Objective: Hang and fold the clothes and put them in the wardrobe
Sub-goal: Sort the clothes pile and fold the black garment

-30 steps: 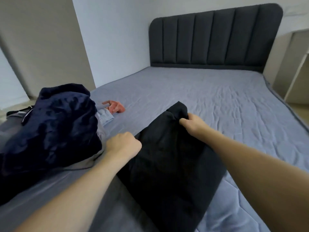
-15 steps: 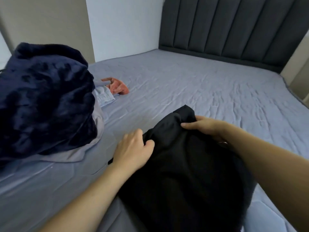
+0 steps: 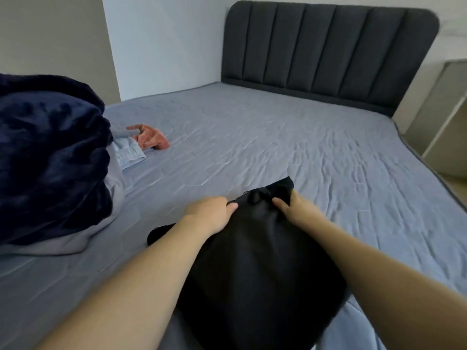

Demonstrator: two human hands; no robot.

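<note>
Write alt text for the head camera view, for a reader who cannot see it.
Both hands grip the far edge of a black garment lying on a blue-grey bed, the left hand and right hand close together. To the left sits a pile with a dark navy plush blanket on top and an orange cloth beside it; a dark padded headboard stands beyond.

Bed [image 3: 290,137], blue-grey wrinkled sheet. Black garment [image 3: 255,269] on near edge. Left of it: navy plush heap [image 3: 48,157] over grey cloth [image 3: 75,245], pale blue garment [image 3: 129,154], orange garment [image 3: 153,137] beyond.
</note>
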